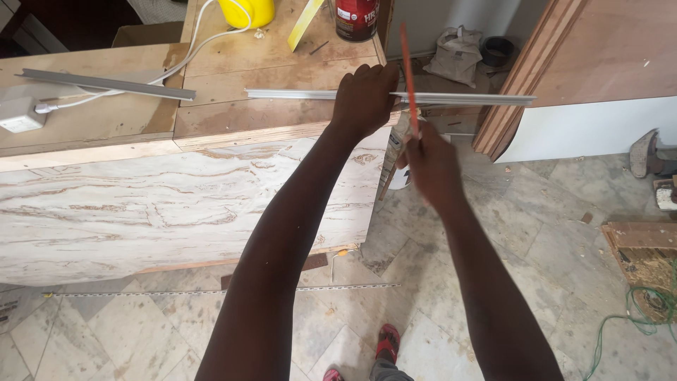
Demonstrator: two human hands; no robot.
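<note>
Aluminium strip (338,94), laid lengthwise left to right across the plywood workbench (211,120) and overhanging its right edge, is pinned by the closed left hand (363,99), while a red pencil (409,70) is gripped upright across it by the right hand (431,164).

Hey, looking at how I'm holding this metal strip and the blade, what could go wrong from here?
1. The metal strip overhangs the plywood bench far to the right, so it may flex or chatter.
2. Your left hand grips the strip right beside the thin orange blade held by your right hand; a slip could catch your fingers.
3. The tape measure on the floor could trip you.
</note>
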